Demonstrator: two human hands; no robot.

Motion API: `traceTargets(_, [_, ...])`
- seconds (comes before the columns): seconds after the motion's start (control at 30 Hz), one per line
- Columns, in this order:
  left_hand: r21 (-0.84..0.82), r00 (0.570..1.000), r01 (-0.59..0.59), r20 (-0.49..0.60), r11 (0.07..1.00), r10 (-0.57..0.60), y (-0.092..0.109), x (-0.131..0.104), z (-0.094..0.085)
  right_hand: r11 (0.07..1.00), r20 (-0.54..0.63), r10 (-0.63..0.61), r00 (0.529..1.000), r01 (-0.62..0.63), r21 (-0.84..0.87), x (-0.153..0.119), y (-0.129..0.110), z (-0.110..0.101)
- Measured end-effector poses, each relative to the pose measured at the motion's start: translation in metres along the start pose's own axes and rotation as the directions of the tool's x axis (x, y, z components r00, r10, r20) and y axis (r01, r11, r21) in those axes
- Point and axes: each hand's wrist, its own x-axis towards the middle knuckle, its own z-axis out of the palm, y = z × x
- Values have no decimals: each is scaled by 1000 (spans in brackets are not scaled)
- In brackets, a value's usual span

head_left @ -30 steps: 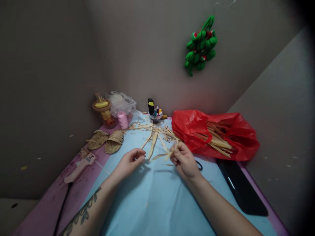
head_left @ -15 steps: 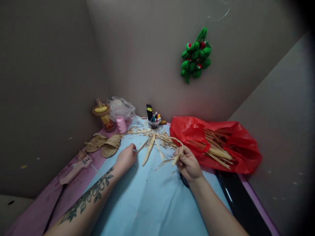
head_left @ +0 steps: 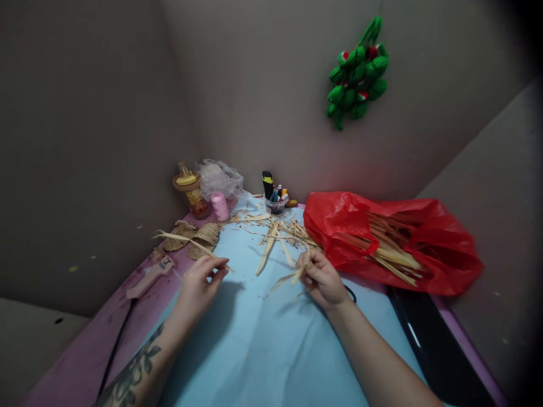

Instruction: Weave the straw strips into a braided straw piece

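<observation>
Left hand (head_left: 206, 284) now pinches 1 long pale straw strip (head_left: 181, 237) — lifted, likely ready. Right hand (head_left: 323, 279) still grips frayed pale straw strands (head_left: 281, 281).

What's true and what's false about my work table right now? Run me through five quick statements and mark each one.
1. The left hand holds a long dry strip. True.
2. The right hand has nothing in it. False: the right hand grips pale strips.
3. The red bag lies open with more dry stalks in it. True.
4. The pink spool lies inside the pen tub. False: the pink spool stands on the table, apart from the pen tub.
5. The green ornament hangs against the wall. True.
</observation>
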Motion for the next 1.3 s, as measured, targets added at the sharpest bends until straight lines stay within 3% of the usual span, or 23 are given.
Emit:
traceTargets(0.17, [291, 961, -165, -165, 942, 220, 0, -9, -8, 997, 21, 66, 998, -67, 28, -7, 15, 17])
traceTargets(0.27, [416, 910, -73, -343, 906, 231, 7, -10, -19, 991, -12, 126, 992, -125, 42, -11, 26, 28])
traceTargets(0.33, [507, 900, -36, -357, 861, 248, 14, -11, -24, 987, -33, 153, 988, -152, 47, -13, 33, 34])
traceTargets(0.43, [463, 960, -93, -194, 882, 202, 27, -13, -25, 986, -52, 164, 985, -163, 35, -15, 42, 39])
traceTargets(0.53, [210, 998, -52, 32, 976, 46, 40, -11, -18, 987, -65, 162, 985, -162, 10, -16, 49, 39])
traceTargets(0.6, [49, 980, 47, 191, 998, -56, 46, -7, -9, 986, -58, 163, 985, -164, -15, -17, 53, 39])
traceTargets(0.7, [-128, 892, 162, 443, 978, -90, 49, -1, 6, 984, -35, 162, 986, -164, -65, -18, 57, 37])
traceTargets(0.93, [-249, 772, 416, 606, 875, -194, 39, 0, 33, 973, -14, 149, 989, -149, -174, -18, 58, 35])
traceTargets(1.2, [-271, 832, 410, 504, 871, -234, 32, -2, 39, 962, -18, 163, 987, -163, -220, -20, 56, 38])
traceTargets(1.3, [-296, 822, 433, 518, 852, -238, 33, -1, 40, 966, -9, 166, 986, -165, -197, -20, 57, 38])
